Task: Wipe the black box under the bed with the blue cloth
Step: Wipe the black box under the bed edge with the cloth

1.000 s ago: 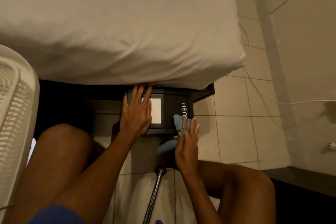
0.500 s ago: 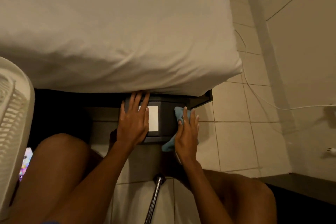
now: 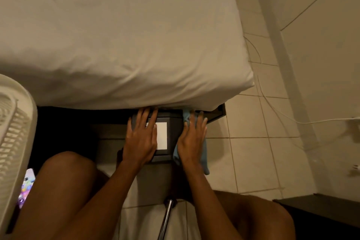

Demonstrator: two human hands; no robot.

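Observation:
The black box (image 3: 175,132) with a white label sits on the floor, its far end hidden under the bed's overhanging mattress (image 3: 120,41). My left hand (image 3: 141,138) lies flat on the box's left part, fingers spread, reaching the mattress edge. My right hand (image 3: 191,138) presses the blue cloth (image 3: 204,160) flat against the box's right side. The cloth shows above my fingertips and hangs below my wrist.
A white fan guard (image 3: 13,142) stands at the left, with a lit phone (image 3: 27,187) beside it. My bare knees frame a metal pole (image 3: 165,218) on the tiled floor. A white cable (image 3: 282,117) runs along the right wall. A dark shelf edge (image 3: 321,208) is at bottom right.
My right hand has slid the blue cloth forward along the box's right side, toward the mattress edge, covering the printed lettering. My left hand has stayed on the box.

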